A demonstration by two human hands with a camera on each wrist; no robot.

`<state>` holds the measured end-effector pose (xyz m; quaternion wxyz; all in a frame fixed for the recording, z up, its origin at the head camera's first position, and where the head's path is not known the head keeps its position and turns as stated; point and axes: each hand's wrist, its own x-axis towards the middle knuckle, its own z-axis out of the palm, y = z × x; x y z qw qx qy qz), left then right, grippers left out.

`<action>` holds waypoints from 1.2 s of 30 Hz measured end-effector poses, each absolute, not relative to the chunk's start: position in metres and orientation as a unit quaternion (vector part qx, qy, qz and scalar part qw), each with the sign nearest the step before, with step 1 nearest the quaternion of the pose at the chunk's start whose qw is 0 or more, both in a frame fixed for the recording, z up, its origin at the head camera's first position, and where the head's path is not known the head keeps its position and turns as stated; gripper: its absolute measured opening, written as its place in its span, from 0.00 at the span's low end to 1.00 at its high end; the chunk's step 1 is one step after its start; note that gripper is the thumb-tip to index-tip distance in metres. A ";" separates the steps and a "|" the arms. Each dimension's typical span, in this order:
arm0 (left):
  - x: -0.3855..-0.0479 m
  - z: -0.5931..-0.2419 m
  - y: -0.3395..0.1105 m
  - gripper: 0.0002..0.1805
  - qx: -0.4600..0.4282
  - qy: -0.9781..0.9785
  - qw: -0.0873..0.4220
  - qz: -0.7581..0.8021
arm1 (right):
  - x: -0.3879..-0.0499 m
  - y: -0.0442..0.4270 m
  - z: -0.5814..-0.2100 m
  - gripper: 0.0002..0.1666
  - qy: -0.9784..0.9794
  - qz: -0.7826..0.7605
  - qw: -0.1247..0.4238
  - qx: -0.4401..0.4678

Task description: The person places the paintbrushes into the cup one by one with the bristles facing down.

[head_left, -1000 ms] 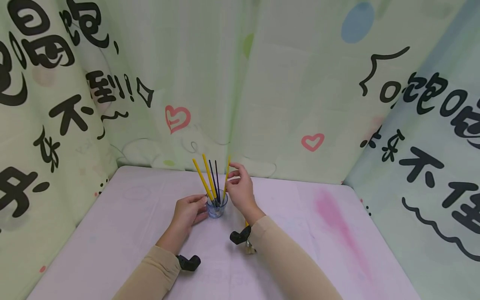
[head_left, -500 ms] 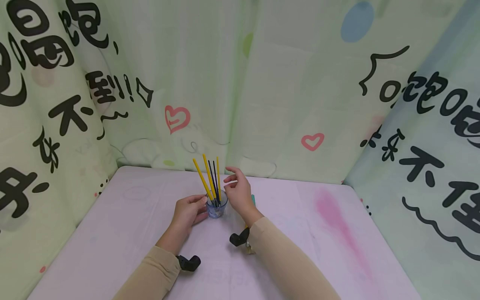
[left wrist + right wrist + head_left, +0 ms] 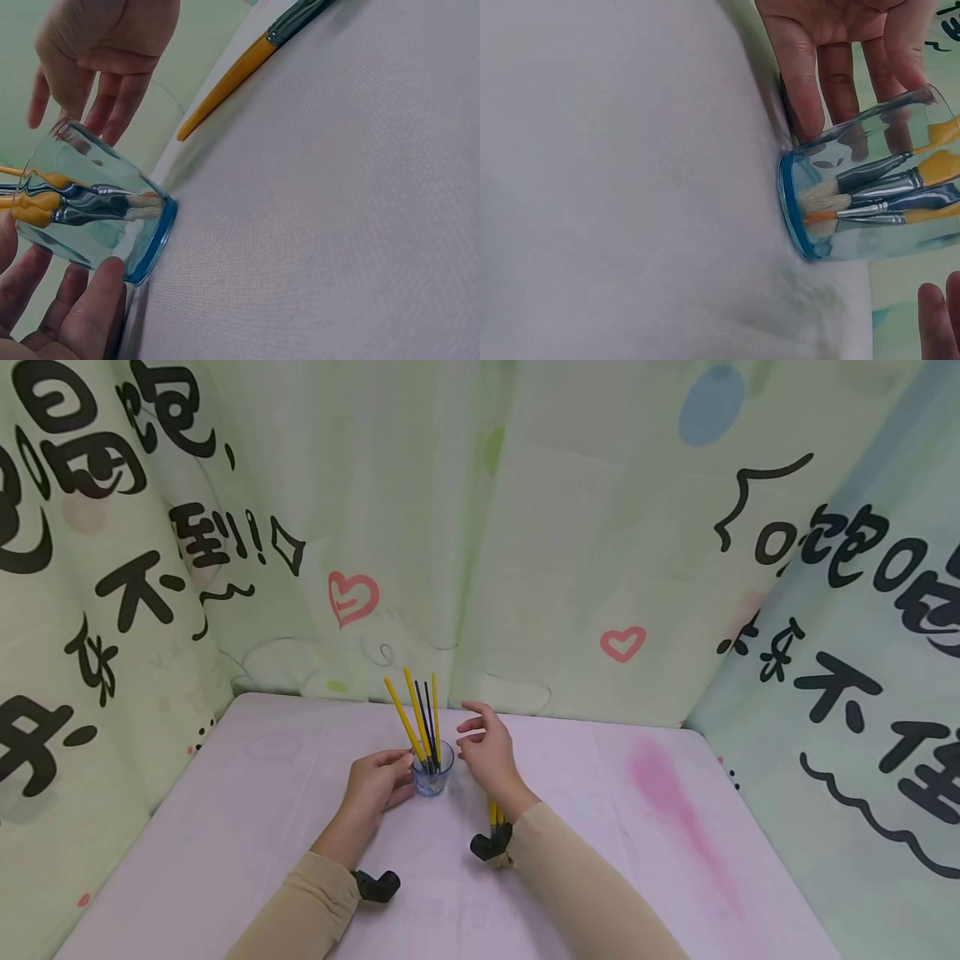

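A clear glass cup with a blue base stands upright on the table. Several paintbrushes lean in it, bristles down, with yellow and dark handles. My left hand holds the cup from its left side, thumb near the rim and fingers along the wall, as the right wrist view also shows. My right hand hovers just right of the cup, fingers loosely spread, holding nothing. Yellow-handled paintbrushes lie on the table, partly hidden beneath my right wrist; the left wrist view shows one lying brush.
A pale pink cloth covers the table, with a brighter pink streak at right. Printed curtains hang behind the table and along both sides. Black wrist mounts sit on both sleeves.
My right hand has let go of a yellow-handled paintbrush, which now leans among the others in the cup, and drawn slightly away to the right. My left hand has stayed on the cup.
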<state>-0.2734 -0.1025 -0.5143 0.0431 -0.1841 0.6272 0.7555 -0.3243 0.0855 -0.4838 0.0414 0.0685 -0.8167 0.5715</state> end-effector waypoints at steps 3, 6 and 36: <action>-0.274 -0.514 -0.102 0.18 -0.185 0.625 0.044 0.757 | -0.322 0.092 -0.485 0.37 -0.812 0.579 0.038 0.064; -0.273 -0.514 -0.102 0.18 -0.184 0.624 0.045 0.758 | -0.320 0.098 -0.488 0.37 -0.809 0.584 0.032 0.052; -0.274 -0.514 -0.102 0.18 -0.190 0.626 0.049 0.755 | -0.304 0.149 -0.501 0.33 -0.817 0.575 0.020 -0.013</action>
